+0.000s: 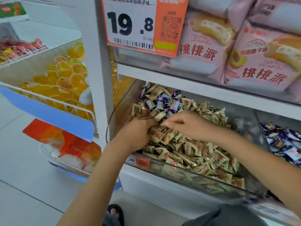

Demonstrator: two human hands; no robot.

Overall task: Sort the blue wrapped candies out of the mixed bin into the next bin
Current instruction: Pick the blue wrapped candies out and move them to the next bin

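Near the back left corner of the clear plastic mixed bin point(179, 173), both curled hands, left hand point(138, 128) and right hand point(184, 123), dig among gold wrappers beside the blue wrapped candies point(164, 101), whether gripping any I cannot tell; next, carrying them to the next bin point(276, 141).

Blue wrapped candies point(164, 101) cluster at the mixed bin's point(187, 175) back left among beige ones; the next bin point(262, 131) holds more.

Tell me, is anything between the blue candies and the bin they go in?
Yes. The blue candies lie at the back of the mixed bin. A clear divider wall stands between it and the next bin on the right, so they must be lifted over.
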